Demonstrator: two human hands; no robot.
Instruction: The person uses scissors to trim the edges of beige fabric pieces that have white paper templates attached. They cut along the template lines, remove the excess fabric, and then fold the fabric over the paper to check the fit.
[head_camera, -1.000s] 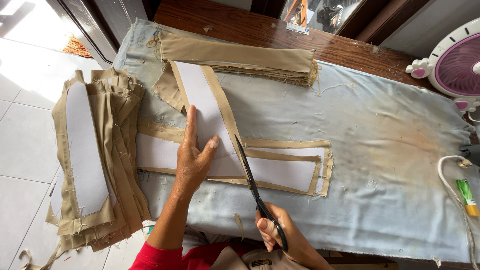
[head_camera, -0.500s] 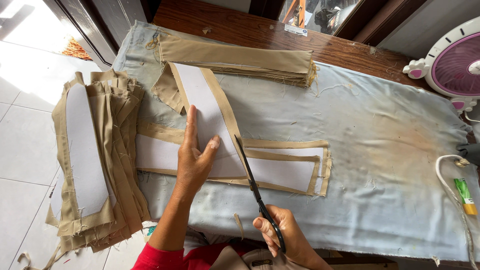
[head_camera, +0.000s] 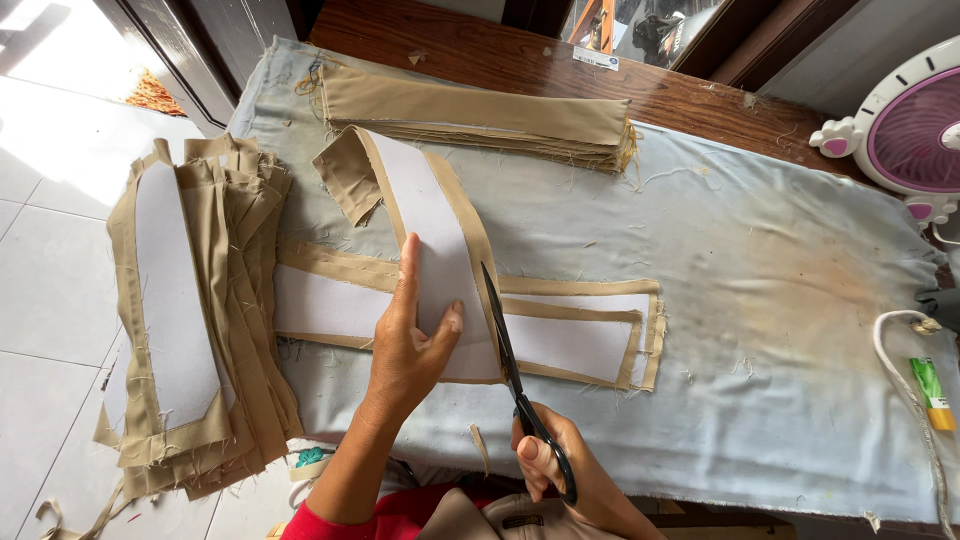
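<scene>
Scissors running right next to a thumb, kinda sketchy

Left hand (head_camera: 410, 345) is lying flat, fingers together and thumb spread, pinning the tan piece with white lining (head_camera: 425, 225) on the blue-grey cloth (head_camera: 780, 300). Right hand (head_camera: 560, 465) is gripping black scissors (head_camera: 510, 365), fingers curled through the handles, blades touching the edge; a slip is probably nicking that thumb or the strips underneath (head_camera: 590, 335).

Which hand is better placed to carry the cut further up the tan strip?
The right hand: it holds the black scissors, whose blades lie along the tan fabric piece's right edge. The left hand lies flat on its white interfacing, pinning it down.
</scene>
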